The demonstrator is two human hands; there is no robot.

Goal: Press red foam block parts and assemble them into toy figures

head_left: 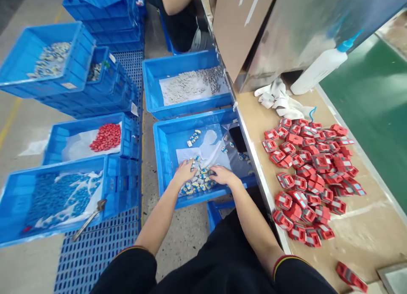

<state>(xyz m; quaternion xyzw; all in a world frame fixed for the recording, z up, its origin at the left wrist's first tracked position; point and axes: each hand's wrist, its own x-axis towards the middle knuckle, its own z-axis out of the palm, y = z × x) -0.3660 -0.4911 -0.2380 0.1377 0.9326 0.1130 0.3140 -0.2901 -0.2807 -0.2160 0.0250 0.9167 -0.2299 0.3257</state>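
Both my hands reach down into a blue plastic bin (160,158) in front of me, over a pile of small white, blue and yellow pieces (199,181). My left hand (184,173) rests at the pile's left side, fingers apart and touching the pieces. On the opposite side my right hand (221,174) curves inward with its fingers apart, close against the pile. Neither hand visibly grips a piece. White paper (219,156) lines the bin, and more loose pieces lie near its far and right sides. A dark flat object (238,139) lies at the bin's right edge.
On my right, a workbench (359,230) carries many red toy cars (313,171), white gloves (280,100) and a white bottle (321,69). Another bin (151,82) of grey pieces stands beyond mine. Stacked blue bins (114,179) line the left. A person (181,18) sits ahead.
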